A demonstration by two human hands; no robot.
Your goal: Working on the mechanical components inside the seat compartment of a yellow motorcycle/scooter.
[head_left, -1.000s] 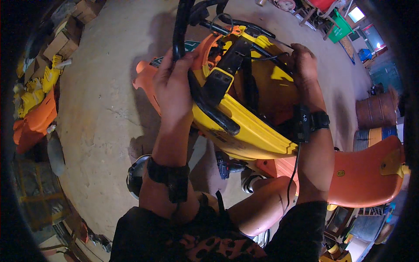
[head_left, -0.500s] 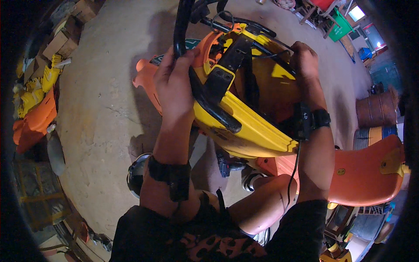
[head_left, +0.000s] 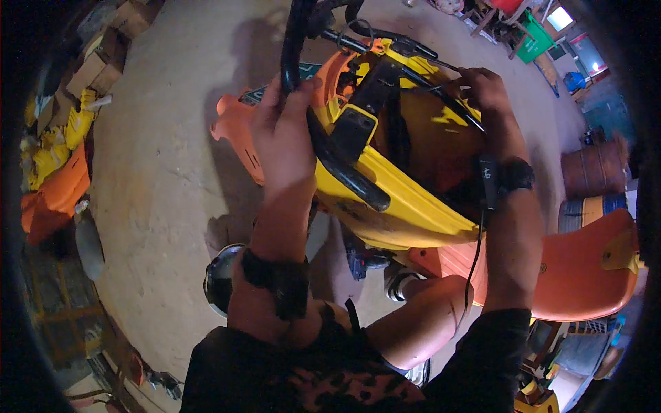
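A yellow and orange plastic body (head_left: 413,199), like part of a ride-on vehicle, stands before me with its hollow side facing right. A bent black tube (head_left: 292,41) runs down along its left side. My left hand (head_left: 286,141) is closed round that tube, the thumb on top. At the far right edge of the body, my right hand (head_left: 487,96) pinches the end of a thin dark rod or cable (head_left: 444,65), its kind unclear. Beneath that hand a straight black bar (head_left: 447,100) crosses the opening. A black bracket (head_left: 354,131) sits on the yellow frame between my hands.
An orange seat-like piece (head_left: 582,272) lies at right, near a rusty drum (head_left: 595,172). Yellow and orange plastic parts (head_left: 58,193) and cardboard boxes (head_left: 100,65) line the left side. A dark power tool (head_left: 365,261) is below the body. A green bin (head_left: 536,38) stands far right.
Both hands have shifted slightly right, and the black tube and its lower end have moved right with the left hand. The right fingers have spread a little from their tight bunch.
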